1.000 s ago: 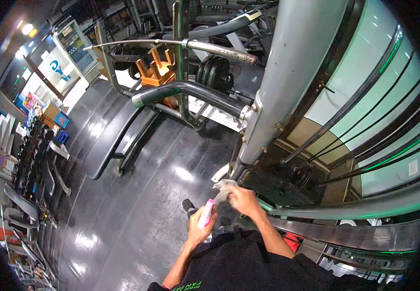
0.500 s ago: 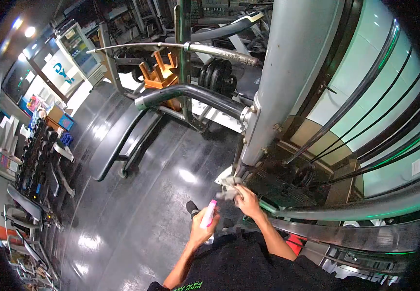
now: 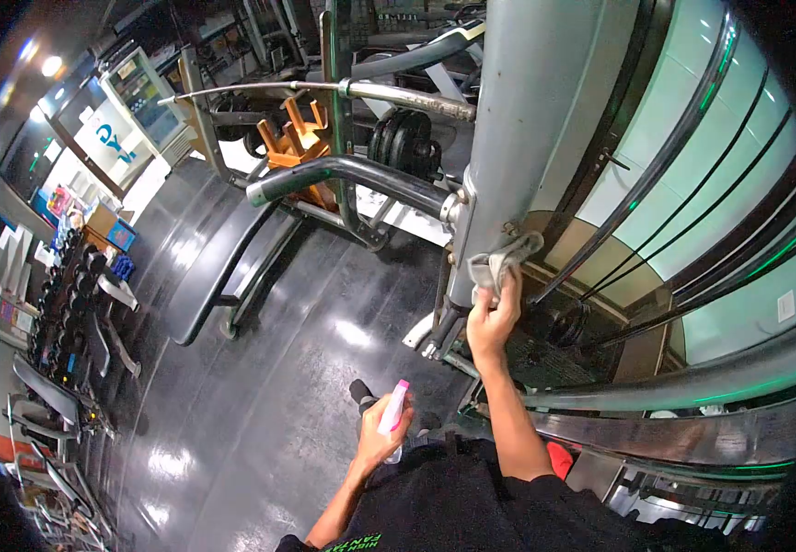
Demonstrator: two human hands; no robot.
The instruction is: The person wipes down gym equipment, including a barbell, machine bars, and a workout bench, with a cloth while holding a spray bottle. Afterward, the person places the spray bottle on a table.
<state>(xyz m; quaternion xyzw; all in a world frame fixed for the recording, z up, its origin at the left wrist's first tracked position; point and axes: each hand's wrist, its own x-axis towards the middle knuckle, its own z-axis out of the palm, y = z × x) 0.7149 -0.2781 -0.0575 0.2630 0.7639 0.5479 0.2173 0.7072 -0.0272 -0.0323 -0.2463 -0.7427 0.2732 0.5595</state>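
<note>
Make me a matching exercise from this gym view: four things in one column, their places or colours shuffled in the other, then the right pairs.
Things:
1. cloth
2. bottle
3. wooden stool
4. dumbbells

Places or colours:
A. orange-brown
B. in the right hand, up at the grey post
C. in rows toward the left side of the view
D. held in the left hand

Right pairs: 1-B, 2-D, 3-A, 4-C

Stool [image 3: 297, 143] stands behind padded bench [image 3: 219, 267]; dumbbell rack [image 3: 71, 294] lies left of bench. Post [image 3: 531, 120] stands right of bench; weight plates [image 3: 403, 140] sit between stool and post.
</note>
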